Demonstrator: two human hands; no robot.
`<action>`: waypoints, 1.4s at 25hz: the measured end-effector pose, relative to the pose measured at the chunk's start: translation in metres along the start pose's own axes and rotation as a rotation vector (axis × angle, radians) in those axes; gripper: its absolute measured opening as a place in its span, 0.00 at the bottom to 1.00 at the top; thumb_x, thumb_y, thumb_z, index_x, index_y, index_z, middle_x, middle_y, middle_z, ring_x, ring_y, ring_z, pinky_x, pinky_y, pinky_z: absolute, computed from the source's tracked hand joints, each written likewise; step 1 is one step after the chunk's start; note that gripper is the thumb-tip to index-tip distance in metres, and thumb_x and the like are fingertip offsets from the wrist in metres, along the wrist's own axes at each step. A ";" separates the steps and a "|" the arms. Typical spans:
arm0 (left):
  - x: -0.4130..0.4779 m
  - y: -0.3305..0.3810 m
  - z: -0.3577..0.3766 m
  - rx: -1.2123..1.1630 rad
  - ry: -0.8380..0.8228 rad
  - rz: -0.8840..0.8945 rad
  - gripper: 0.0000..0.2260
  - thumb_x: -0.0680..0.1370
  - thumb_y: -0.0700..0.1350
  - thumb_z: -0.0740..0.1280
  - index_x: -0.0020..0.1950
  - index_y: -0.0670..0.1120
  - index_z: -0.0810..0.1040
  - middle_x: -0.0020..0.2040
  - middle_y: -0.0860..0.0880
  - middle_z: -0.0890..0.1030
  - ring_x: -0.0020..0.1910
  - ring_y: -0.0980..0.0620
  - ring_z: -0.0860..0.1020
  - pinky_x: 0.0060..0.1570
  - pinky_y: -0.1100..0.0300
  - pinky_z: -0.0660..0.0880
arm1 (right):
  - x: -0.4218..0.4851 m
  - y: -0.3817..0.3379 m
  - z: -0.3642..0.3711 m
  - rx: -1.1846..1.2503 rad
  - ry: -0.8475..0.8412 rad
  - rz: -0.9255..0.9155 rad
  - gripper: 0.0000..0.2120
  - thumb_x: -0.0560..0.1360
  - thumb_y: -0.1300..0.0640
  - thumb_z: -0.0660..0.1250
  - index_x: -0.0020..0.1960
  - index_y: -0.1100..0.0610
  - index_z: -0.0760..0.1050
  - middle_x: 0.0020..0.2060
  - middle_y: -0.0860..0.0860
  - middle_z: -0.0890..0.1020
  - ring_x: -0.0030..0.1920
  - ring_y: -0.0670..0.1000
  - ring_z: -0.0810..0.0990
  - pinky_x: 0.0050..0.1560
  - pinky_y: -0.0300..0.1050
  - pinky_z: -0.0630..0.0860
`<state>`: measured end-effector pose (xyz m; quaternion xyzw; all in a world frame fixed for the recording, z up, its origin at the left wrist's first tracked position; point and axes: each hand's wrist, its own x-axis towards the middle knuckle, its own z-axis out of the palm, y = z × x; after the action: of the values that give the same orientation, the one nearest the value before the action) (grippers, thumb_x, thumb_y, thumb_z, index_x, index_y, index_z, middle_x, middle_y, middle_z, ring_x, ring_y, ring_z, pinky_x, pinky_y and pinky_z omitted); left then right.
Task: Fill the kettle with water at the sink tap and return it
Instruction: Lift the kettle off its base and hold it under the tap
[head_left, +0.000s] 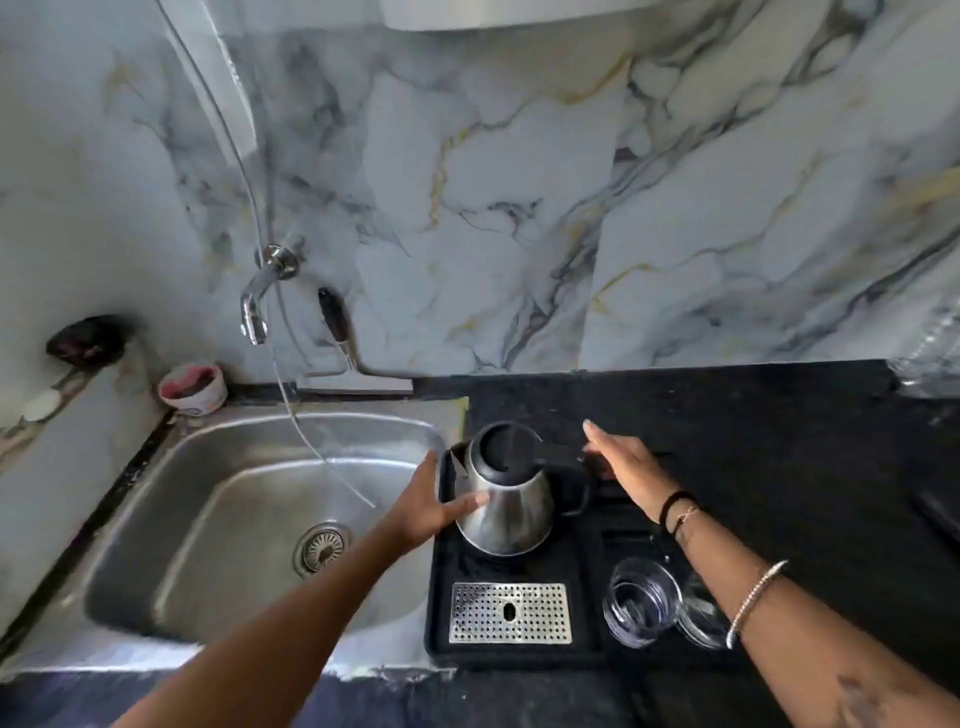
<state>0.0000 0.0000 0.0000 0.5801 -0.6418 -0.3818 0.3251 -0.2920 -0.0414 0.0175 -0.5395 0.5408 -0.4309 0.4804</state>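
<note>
A steel kettle (511, 512) with a black lid and black handle stands on a black tray (441, 613) on the counter, just right of the sink (156, 519). My left hand (434, 506) lies flat against the kettle's left side, thumb touching the steel body, fingers spread. My right hand (621, 460) hovers open beside the kettle's handle on the right, fingers stretched out; whether it touches the handle I cannot tell. The chrome tap (260, 301) juts from the marble wall above the sink's far edge. No water runs from it.
A thin clear hose (311, 441) hangs from the wall into the sink. A squeegee (345, 358) leans on the wall behind it. On the tray sit a perforated steel drip plate (510, 613) and two glass cups (644, 603). A pink tub (192, 387) stands at the sink's far-left corner.
</note>
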 end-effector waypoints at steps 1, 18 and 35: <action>0.000 0.001 0.015 -0.043 -0.036 0.034 0.44 0.64 0.65 0.76 0.74 0.50 0.63 0.71 0.60 0.70 0.69 0.59 0.70 0.66 0.66 0.66 | -0.005 0.005 0.001 0.060 -0.054 0.016 0.27 0.70 0.34 0.67 0.45 0.58 0.85 0.48 0.55 0.87 0.50 0.51 0.82 0.57 0.49 0.75; -0.028 0.074 0.147 0.437 0.377 0.231 0.48 0.63 0.72 0.70 0.72 0.43 0.64 0.79 0.41 0.53 0.77 0.41 0.55 0.75 0.40 0.52 | -0.040 0.053 -0.038 0.374 0.144 0.073 0.28 0.66 0.48 0.76 0.25 0.66 0.65 0.23 0.53 0.65 0.24 0.53 0.62 0.24 0.43 0.58; -0.002 0.021 -0.059 1.257 0.401 0.487 0.33 0.68 0.44 0.66 0.74 0.40 0.64 0.79 0.37 0.42 0.78 0.36 0.46 0.72 0.33 0.46 | 0.014 -0.024 0.228 0.679 0.096 0.092 0.09 0.67 0.51 0.73 0.36 0.57 0.84 0.35 0.54 0.83 0.37 0.52 0.80 0.38 0.44 0.76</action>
<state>0.0408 -0.0036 0.0482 0.5572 -0.7802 0.2594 0.1162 -0.0629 -0.0443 0.0022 -0.3032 0.4124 -0.5892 0.6252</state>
